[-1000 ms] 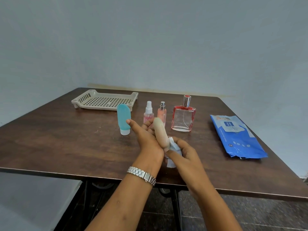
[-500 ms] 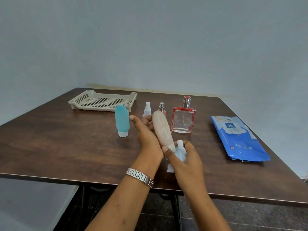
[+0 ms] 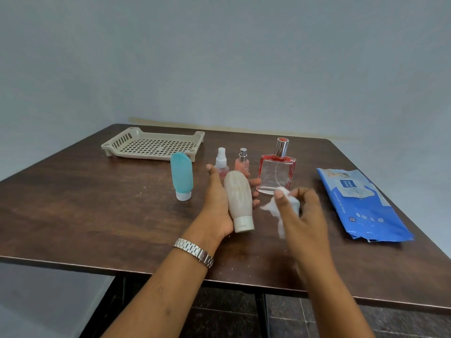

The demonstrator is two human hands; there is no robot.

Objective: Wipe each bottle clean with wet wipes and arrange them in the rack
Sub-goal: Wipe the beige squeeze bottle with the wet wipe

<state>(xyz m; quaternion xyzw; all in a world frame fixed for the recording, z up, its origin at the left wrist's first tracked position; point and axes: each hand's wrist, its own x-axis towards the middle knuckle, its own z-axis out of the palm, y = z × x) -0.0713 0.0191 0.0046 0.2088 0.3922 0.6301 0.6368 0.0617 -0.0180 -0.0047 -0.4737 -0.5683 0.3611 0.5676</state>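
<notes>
beige bottle (image 3: 238,200) lies in left hand (image 3: 217,206), fingers curled round it, cap toward person. right hand (image 3: 305,215), pinching crumpled wet wipe (image 3: 269,207), has come off cap, now apart to right. wiping pass likely done; rack (image 3: 156,145) placement next.

From my end the surface (image 3: 73,215) reads as dark wood grain with a low sheen. At eleven o'clock the rack (image 3: 156,145) is matt beige plastic, perforated. The teal tube (image 3: 181,175) looks soft and matt, its cap smooth white plastic; the beige tube (image 3: 238,193) is similar, faintly streaked. At one o'clock the perfume bottle (image 3: 277,172) is clear glass with a mirror-bright metal cap. The wipe (image 3: 268,206) is white fibrous cloth; the wipes pack (image 3: 361,206) at three o'clock is glossy blue film. I see a polished metal watch band (image 3: 194,250)
</notes>
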